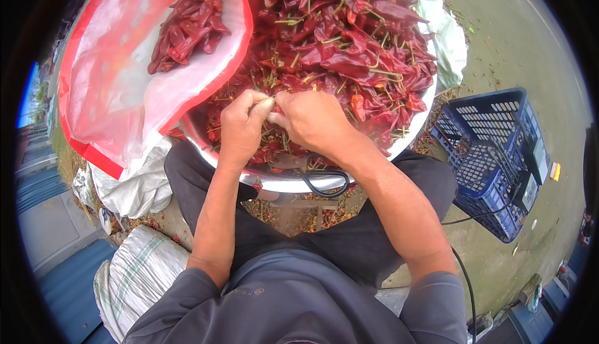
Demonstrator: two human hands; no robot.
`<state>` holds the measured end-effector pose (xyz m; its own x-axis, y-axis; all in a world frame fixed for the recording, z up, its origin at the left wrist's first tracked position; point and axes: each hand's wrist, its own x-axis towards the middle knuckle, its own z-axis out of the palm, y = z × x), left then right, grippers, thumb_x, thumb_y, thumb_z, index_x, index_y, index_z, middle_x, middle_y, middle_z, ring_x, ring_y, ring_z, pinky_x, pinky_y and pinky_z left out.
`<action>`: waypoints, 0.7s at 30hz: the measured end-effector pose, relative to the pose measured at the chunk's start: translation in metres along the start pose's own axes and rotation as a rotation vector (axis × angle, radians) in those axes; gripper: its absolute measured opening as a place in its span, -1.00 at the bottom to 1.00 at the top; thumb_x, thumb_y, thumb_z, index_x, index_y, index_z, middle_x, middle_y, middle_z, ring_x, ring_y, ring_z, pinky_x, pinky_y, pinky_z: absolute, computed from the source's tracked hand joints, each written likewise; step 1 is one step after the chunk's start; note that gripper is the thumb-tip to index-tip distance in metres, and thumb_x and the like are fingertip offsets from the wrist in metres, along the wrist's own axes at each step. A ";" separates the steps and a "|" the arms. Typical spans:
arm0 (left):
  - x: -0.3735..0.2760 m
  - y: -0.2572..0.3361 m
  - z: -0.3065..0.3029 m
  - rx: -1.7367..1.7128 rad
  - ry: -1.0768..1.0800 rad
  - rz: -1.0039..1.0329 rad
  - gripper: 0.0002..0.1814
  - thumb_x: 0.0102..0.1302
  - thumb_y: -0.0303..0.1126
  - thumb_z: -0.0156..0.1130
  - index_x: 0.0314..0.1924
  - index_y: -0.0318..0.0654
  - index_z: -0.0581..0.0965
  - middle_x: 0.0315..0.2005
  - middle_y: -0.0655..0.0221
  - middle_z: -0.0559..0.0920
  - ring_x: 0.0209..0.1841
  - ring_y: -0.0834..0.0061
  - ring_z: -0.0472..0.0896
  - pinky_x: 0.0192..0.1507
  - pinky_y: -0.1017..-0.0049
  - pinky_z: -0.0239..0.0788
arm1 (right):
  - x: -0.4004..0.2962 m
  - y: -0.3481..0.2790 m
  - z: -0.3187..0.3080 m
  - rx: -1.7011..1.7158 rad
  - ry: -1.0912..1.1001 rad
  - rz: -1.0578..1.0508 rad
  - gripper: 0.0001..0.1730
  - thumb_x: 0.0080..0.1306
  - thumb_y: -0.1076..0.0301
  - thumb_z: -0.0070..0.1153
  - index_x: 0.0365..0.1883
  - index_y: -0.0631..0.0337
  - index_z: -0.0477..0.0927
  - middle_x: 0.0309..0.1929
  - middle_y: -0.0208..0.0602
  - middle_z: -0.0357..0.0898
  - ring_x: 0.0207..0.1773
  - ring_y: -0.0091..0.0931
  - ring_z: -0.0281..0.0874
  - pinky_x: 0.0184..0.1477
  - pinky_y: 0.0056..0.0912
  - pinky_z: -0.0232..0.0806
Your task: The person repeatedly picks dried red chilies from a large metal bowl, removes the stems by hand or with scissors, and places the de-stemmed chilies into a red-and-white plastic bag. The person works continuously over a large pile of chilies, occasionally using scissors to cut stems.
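My left hand (241, 126) and my right hand (312, 118) meet over a wide metal basin heaped with dried red chili peppers (346, 58). Fingertips of both hands pinch a thin, pale pepper stem (265, 100); my fingers hide most of whatever is attached to it. The basin's shiny rim (276, 184) rests by my knees. Just below my hands, a tool with a black looped handle (327, 193) lies across the near rim. To the left, a translucent plastic bag (110, 86) with a red border gapes open, holding a pile of stemless-looking red peppers (189, 30).
A blue plastic crate (486, 166) with devices and cables stands on the right. White woven sacks (145, 269) lie to the left and behind the basin. A black cable (468, 278) runs past my right arm. Pepper scraps (339, 210) litter the ground under the basin.
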<state>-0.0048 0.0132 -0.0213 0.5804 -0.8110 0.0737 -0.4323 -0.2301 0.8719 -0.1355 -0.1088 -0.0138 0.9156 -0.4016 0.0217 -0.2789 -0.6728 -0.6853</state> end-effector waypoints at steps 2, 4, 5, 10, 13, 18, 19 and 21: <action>-0.005 -0.009 0.005 -0.300 0.044 -0.127 -0.84 0.46 -0.38 0.26 -0.23 -0.35 0.61 -0.47 0.44 0.65 -0.42 0.66 0.56 -0.36 0.54 0.38 | 0.000 -0.003 0.000 -0.005 0.017 -0.009 -0.60 0.38 0.07 0.22 -0.26 0.32 0.57 -0.44 0.07 0.66 -0.27 0.02 0.67 -0.23 0.11 0.48; -0.008 -0.009 0.010 -0.511 0.066 -0.212 -0.84 0.47 -0.38 0.26 -0.22 -0.35 0.61 -0.47 0.47 0.65 -0.43 0.68 0.54 -0.36 0.56 0.37 | -0.002 -0.003 0.003 0.018 0.052 -0.014 -0.61 0.38 0.09 0.22 -0.27 0.32 0.58 -0.46 0.07 0.65 -0.28 0.03 0.67 -0.24 0.11 0.48; -0.009 -0.006 0.010 -0.565 0.073 -0.232 -0.84 0.48 -0.38 0.25 -0.21 -0.35 0.61 -0.46 0.48 0.65 -0.44 0.68 0.53 -0.35 0.57 0.36 | -0.002 -0.002 0.007 0.048 0.079 -0.023 -0.62 0.37 0.10 0.23 -0.28 0.31 0.58 -0.46 0.08 0.64 -0.29 0.03 0.67 -0.24 0.11 0.48; -0.014 0.010 0.011 0.081 0.179 0.015 -0.85 0.47 -0.39 0.25 -0.23 -0.34 0.60 -0.46 0.48 0.64 -0.41 0.70 0.53 -0.36 0.57 0.36 | -0.005 0.005 0.012 0.108 0.101 -0.030 -0.64 0.34 0.12 0.28 -0.32 0.30 0.58 -0.49 0.06 0.63 -0.32 0.03 0.66 -0.26 0.13 0.47; -0.017 0.007 0.009 -0.010 0.172 -0.066 -0.87 0.52 -0.40 0.21 -0.20 -0.30 0.58 -0.45 0.54 0.58 -0.42 0.77 0.43 -0.31 0.63 0.29 | -0.004 0.002 0.018 0.040 0.157 -0.051 -0.69 0.31 0.17 0.29 -0.35 0.25 0.56 -0.52 0.02 0.61 -0.36 0.03 0.64 -0.31 0.11 0.46; -0.015 0.004 0.004 -0.683 0.085 -0.246 -0.88 0.53 -0.37 0.21 -0.14 -0.27 0.56 -0.40 0.47 0.65 -0.39 0.65 0.57 -0.25 0.59 0.39 | 0.001 0.008 0.026 0.162 0.255 -0.170 -0.78 0.26 0.30 0.29 -0.41 0.20 0.50 -0.57 -0.01 0.57 -0.42 0.01 0.61 -0.39 0.06 0.43; -0.015 0.004 0.005 -0.747 0.089 -0.269 -0.88 0.53 -0.36 0.21 -0.14 -0.26 0.56 -0.40 0.47 0.65 -0.38 0.64 0.57 -0.25 0.58 0.39 | 0.000 0.009 0.026 0.186 0.268 -0.186 -0.78 0.25 0.33 0.29 -0.41 0.20 0.49 -0.58 -0.01 0.55 -0.43 0.00 0.60 -0.40 0.05 0.42; -0.015 0.002 0.006 -0.875 0.096 -0.315 -0.87 0.53 -0.35 0.22 -0.15 -0.26 0.56 -0.39 0.45 0.64 -0.38 0.62 0.56 -0.25 0.57 0.40 | -0.002 0.008 0.024 0.196 0.276 -0.230 -0.77 0.23 0.35 0.31 -0.41 0.21 0.48 -0.57 -0.03 0.55 -0.43 0.00 0.60 -0.39 0.02 0.43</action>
<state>-0.0188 0.0215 -0.0236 0.6535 -0.7235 -0.2224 0.4057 0.0868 0.9099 -0.1328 -0.0987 -0.0370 0.8281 -0.4237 0.3671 0.0092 -0.6444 -0.7647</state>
